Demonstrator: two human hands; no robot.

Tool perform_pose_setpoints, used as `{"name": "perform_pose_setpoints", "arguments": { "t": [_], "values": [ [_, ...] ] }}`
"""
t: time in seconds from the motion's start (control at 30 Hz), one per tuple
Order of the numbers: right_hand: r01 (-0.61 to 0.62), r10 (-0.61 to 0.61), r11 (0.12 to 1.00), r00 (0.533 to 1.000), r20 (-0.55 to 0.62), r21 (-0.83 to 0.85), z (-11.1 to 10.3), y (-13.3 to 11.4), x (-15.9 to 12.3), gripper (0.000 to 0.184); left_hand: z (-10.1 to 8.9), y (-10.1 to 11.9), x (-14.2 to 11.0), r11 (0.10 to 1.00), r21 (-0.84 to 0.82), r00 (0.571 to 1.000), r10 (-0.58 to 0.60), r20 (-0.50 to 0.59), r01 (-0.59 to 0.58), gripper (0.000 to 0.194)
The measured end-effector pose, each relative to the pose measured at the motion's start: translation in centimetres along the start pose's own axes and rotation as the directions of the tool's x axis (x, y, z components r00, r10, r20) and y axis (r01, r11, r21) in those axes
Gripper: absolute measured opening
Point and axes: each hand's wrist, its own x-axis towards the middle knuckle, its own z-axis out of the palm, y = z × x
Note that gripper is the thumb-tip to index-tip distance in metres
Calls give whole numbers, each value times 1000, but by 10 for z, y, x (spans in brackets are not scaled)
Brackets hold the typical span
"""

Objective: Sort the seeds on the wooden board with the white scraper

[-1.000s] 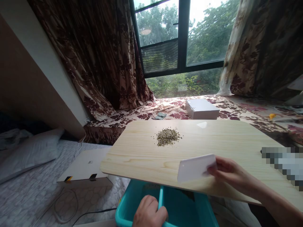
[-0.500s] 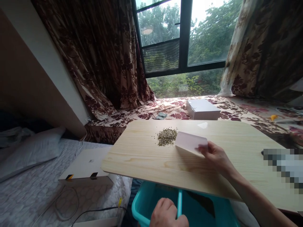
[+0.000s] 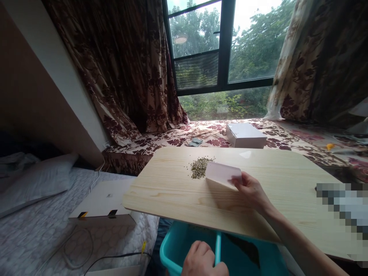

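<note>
My right hand (image 3: 249, 189) pinches the end of a thin, translucent pale-pink plastic scraper sheet (image 3: 222, 173) over the wooden tabletop. The sheet's far end reaches the right side of a loose pile of small greenish-brown beans or seeds (image 3: 197, 168), hiding part of it. Below the table's near edge, my left hand (image 3: 203, 260) is closed on the divider of a teal plastic bin (image 3: 165, 251), fingers on the left of it and thumb on the right. A dark patch shows inside the bin's right compartment.
The light wooden table (image 3: 172, 199) has rounded corners; a blurred-out object (image 3: 342, 205) lies at its right. A white box (image 3: 245, 134) and a folded grey-green cloth (image 3: 195, 142) rest on the window seat. On the bed at left sit a flat white box (image 3: 103, 199) and cables.
My right hand and the sheet have moved left, and the sheet now covers more of the pile's right side. My left hand stays on the bin.
</note>
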Motion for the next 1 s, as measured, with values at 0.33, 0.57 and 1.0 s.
{"name": "perform_pose_setpoints", "arguments": {
  "t": [0.33, 0.57, 1.0],
  "values": [
    [-5, 1, 997, 999, 51, 81, 1, -12, 3, 17, -21, -2, 8, 992, -124, 973, -5, 229, 35, 35],
    [-26, 6, 986, 992, 123, 164, 3, -16, 1, 19, -13, 2, -2, 999, -17, 971, -40, 237, 45, 32],
    [-29, 27, 995, 999, 29, 100, -20, -20, -25, 28, -11, 4, 0, 1000, 19, 980, -26, 198, 23, 31]
  ]
}}
